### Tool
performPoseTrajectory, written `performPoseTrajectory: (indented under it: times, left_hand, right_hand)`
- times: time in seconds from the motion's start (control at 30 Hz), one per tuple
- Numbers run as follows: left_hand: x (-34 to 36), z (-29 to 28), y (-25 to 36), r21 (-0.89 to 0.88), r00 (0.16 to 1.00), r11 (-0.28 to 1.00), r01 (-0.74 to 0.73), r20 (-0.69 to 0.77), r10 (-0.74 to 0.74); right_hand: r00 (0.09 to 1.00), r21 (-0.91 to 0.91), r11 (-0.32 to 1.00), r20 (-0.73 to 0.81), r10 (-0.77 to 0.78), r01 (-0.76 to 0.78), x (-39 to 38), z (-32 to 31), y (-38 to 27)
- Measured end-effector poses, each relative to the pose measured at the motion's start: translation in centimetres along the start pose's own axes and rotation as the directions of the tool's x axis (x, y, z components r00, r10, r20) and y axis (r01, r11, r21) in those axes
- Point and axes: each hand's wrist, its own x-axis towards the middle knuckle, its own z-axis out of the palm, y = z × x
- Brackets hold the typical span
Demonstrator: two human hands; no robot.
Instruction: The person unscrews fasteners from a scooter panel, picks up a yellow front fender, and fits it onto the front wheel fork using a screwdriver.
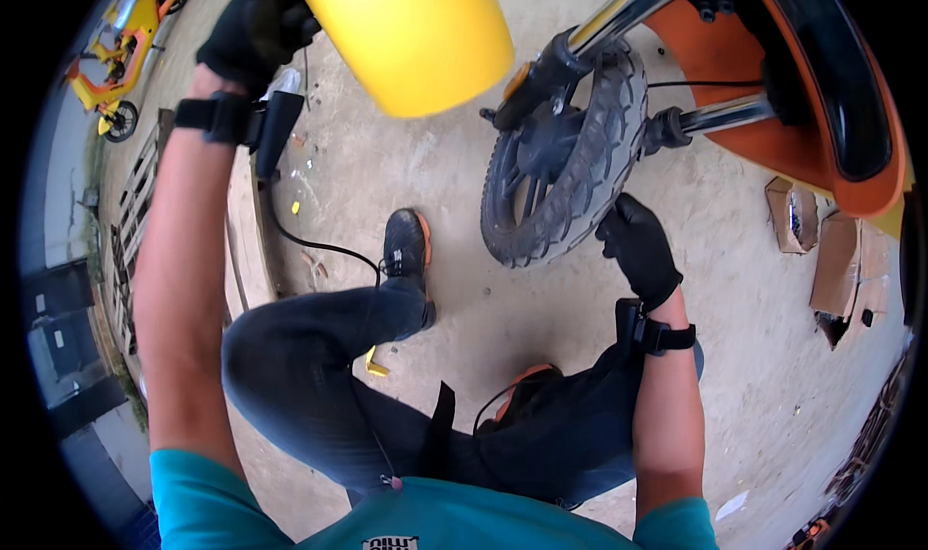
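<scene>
My left hand [253, 34], in a black glove, grips the edge of a curved yellow piece [406, 38] at the top. To its right, a black front wheel [565, 178] with a knobbly tyre hangs between two chrome fork tubes [619, 14], below an orange body panel [696, 43] with black trim. My right hand [638, 246], also gloved, is curled at the tyre's lower right edge; whether its fingertips touch the tyre or hold anything is unclear.
My bent legs [300, 357] and shoe [406, 246] are on the concrete floor [377, 163]. Cardboard boxes [833, 270] lie at right. A wooden pallet [135, 231] is at left, a yellow-orange two-wheeler [126, 52] beyond it. A small yellow object [375, 361] lies near my left knee.
</scene>
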Motion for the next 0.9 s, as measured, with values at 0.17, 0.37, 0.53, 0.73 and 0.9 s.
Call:
performPoseTrajectory:
  times: [0.17,0.37,0.53,0.73,0.9]
  left_hand:
    - [-5.6,-2.4,6.4,-0.521,0.936,0.843,0.136,0.346,0.063]
    - [-11.4,-3.2,11.5,0.292,0.93,0.956,0.022,0.346,-0.127]
    - [-13.6,0.7,15.1,-0.234,0.732,0.75,0.618,0.518,-0.442]
    - [-12.2,4.7,15.2,-0.029,0.582,0.796,0.604,0.698,-0.416]
    - [-11.2,8.0,15.1,0.034,0.602,0.893,0.449,0.726,-0.331]
  right_hand:
    - [0.999,0.116,0.992,0.015,-0.039,0.037,-0.2,-0.2,-0.2]
    - [0.997,0.061,0.997,0.067,0.035,-0.039,0.3,0.0,-0.4]
    - [0.981,0.008,0.983,0.071,-0.182,0.181,0.4,0.5,-0.2]
    - [0.913,-0.174,0.897,0.05,-0.405,0.408,1.4,0.8,2.0]
    - [0.967,0.3,0.932,0.087,-0.238,0.202,0.7,0.2,2.7]
